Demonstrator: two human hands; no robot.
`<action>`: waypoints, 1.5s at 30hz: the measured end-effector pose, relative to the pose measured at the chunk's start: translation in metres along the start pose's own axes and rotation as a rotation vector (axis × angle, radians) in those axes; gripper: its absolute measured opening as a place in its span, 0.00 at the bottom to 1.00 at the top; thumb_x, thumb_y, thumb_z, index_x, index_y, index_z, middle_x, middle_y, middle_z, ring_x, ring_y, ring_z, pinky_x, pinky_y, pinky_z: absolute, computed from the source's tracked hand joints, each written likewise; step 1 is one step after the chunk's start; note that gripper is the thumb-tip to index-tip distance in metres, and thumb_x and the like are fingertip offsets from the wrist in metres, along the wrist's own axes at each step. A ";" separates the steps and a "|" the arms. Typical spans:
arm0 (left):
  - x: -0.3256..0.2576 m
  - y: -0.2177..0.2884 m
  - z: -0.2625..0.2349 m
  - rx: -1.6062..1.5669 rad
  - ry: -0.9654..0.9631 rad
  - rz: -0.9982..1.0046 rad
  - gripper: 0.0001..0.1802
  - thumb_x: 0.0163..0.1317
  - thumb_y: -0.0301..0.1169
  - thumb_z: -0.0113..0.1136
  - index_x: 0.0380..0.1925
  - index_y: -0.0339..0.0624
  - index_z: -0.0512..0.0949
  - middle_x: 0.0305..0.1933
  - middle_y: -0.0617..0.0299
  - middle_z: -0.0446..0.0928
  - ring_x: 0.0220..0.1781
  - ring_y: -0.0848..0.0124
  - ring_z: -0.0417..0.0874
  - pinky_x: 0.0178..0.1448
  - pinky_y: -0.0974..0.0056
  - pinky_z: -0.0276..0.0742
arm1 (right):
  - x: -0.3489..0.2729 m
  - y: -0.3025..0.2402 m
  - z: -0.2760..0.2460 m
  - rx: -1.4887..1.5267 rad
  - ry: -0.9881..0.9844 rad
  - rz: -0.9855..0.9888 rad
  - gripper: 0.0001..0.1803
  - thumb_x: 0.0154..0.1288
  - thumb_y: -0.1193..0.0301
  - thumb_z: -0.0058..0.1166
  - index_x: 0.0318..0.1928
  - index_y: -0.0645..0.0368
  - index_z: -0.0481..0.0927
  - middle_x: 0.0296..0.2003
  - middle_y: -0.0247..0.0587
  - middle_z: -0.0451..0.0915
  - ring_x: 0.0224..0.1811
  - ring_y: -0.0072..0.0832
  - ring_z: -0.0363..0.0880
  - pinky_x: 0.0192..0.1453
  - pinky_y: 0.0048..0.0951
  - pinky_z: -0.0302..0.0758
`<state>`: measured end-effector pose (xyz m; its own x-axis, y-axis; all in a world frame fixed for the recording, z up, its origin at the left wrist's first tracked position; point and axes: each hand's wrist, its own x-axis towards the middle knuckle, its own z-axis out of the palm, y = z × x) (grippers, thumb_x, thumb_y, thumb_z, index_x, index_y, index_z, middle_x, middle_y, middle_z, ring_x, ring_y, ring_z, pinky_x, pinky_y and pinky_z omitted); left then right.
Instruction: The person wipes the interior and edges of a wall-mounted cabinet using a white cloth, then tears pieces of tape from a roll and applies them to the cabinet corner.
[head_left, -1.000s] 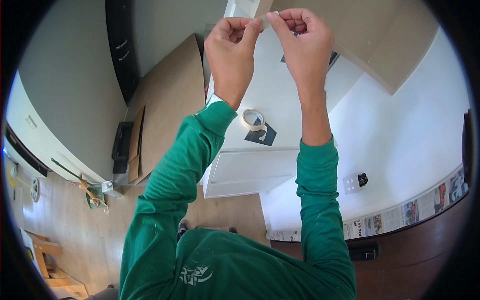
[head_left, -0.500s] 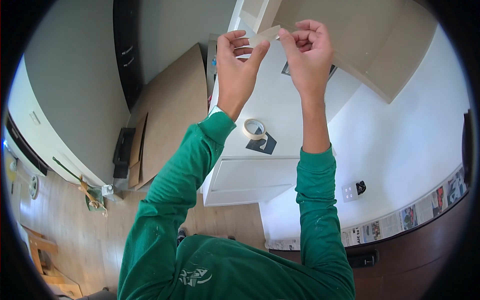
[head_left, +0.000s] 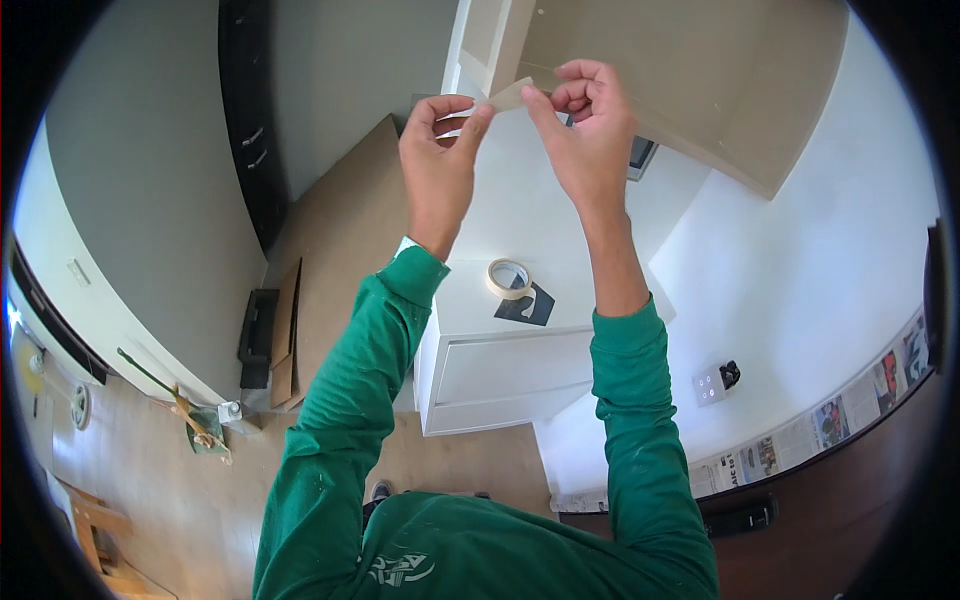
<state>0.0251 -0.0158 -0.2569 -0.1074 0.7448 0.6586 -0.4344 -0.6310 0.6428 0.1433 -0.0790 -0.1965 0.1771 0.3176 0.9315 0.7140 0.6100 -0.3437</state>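
Observation:
A short strip of pale masking tape (head_left: 512, 96) stretches between my two raised hands. The thumb and fingers of my left hand (head_left: 440, 160) pinch one end of it. My right hand (head_left: 592, 140) pinches the other end, its outer fingers curled. Both hands are held over a white cabinet (head_left: 510, 235), near the lower edge of a beige open shelf unit (head_left: 690, 80). Below them a roll of masking tape (head_left: 509, 279) lies on the cabinet top, partly over a dark flat piece with a cut-out (head_left: 535, 308).
Large brown cardboard sheets (head_left: 335, 220) lean to the left of the cabinet. A white wall with a socket (head_left: 710, 385) stands on the right, newspaper (head_left: 780, 450) taped along its lower edge. A broom and dustpan (head_left: 205, 430) lie on the wooden floor at left.
Both hands, with the tape strip between them, have come slightly down and to the left in the picture. The view itself has shifted a little. The roll still lies on the cabinet.

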 end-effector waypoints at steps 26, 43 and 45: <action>-0.403 -0.054 -0.349 0.390 0.370 -0.783 0.08 0.71 0.28 0.62 0.47 0.39 0.77 0.40 0.66 0.80 0.40 0.77 0.79 0.44 0.71 0.74 | -0.215 0.211 -0.065 -0.494 -0.910 0.017 0.26 0.55 0.90 0.51 0.52 0.55 0.86 0.46 0.41 0.78 0.54 0.42 0.75 0.59 0.38 0.73; -0.240 -0.075 -0.182 0.361 -0.364 -0.384 0.09 0.68 0.25 0.63 0.46 0.35 0.80 0.41 0.59 0.83 0.45 0.72 0.82 0.52 0.66 0.77 | -0.267 0.159 -0.064 -0.827 -0.585 0.456 0.15 0.52 0.59 0.69 0.33 0.54 0.81 0.37 0.38 0.81 0.46 0.42 0.76 0.48 0.46 0.69; -0.212 -0.097 -0.149 0.367 -0.490 -0.230 0.07 0.67 0.25 0.64 0.43 0.34 0.82 0.43 0.55 0.83 0.43 0.64 0.85 0.48 0.63 0.77 | -0.268 0.171 -0.073 -0.840 -0.540 0.425 0.14 0.53 0.60 0.68 0.32 0.54 0.82 0.37 0.38 0.81 0.47 0.42 0.76 0.48 0.46 0.70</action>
<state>-0.0433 -0.0799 -0.5170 0.4099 0.7391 0.5345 -0.0549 -0.5649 0.8233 0.2671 -0.1127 -0.4964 0.3443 0.7885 0.5096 0.9367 -0.2519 -0.2432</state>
